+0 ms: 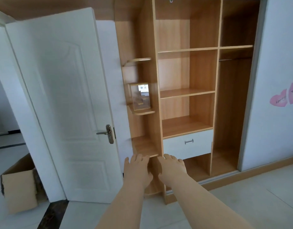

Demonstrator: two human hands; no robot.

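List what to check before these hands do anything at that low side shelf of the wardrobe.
1. Free left hand: ok, fingers straight, holding nothing.
2. Free right hand: ok, likewise holding nothing.
3. Contact of fingertips with the low side shelf: cannot tell; they lie at its front edge.
4. Upright display case on the shelf above, apart from both hands: ok.
5. Shut white drawer: ok.
6. Room beside the open door: ok, its handle is apart from the left hand.
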